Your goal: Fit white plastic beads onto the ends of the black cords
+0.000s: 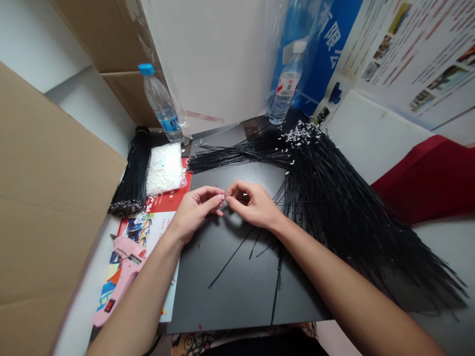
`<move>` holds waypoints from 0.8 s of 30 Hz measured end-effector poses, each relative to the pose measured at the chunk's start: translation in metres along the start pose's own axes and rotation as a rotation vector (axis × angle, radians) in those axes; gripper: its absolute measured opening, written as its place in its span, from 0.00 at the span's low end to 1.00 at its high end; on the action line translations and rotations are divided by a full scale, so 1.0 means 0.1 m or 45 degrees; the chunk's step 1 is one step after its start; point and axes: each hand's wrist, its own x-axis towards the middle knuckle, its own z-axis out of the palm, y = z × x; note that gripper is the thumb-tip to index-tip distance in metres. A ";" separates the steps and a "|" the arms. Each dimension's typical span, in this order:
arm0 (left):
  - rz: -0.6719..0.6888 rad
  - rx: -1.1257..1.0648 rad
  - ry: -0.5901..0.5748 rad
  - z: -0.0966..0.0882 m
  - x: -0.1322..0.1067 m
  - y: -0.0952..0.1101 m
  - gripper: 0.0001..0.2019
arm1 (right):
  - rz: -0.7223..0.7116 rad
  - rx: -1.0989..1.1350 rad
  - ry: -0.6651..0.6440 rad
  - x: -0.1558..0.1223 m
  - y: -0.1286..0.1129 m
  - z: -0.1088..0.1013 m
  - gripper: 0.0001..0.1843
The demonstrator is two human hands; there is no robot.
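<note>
The left hand (pixel 195 215) and right hand (pixel 254 205) are bare, and so are the slim forearms (pixel 352 282), with no sleeves in view. A black garment (pixel 193 344) with a multicoloured patterned band shows along the bottom edge.

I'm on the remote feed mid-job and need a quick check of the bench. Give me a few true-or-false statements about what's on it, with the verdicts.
1. The left hand and right hand meet at the fingertips above a black board. True.
2. The bag of white pieces lies to the right of the large black wire pile. False: it lies left of the pile, beside a smaller black wire bundle.
3. The right hand holds a pink glue gun. False: the gun lies on printed paper, left of the left forearm.
4. White pieces cluster at the far end of the large pile. True.
</note>
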 end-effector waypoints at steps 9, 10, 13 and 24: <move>-0.084 -0.196 0.074 0.02 0.00 0.01 0.12 | -0.295 -0.395 0.078 -0.02 0.03 0.02 0.06; -0.098 -0.214 0.081 0.02 0.00 0.02 0.11 | -0.319 -0.440 0.083 -0.02 0.04 0.03 0.06; -0.134 -0.258 0.095 0.03 0.01 0.03 0.09 | -0.404 -0.563 0.086 -0.03 0.05 0.04 0.07; -0.198 -0.346 0.161 0.05 0.00 0.08 0.04 | -0.538 -0.924 0.076 -0.03 0.02 0.00 0.14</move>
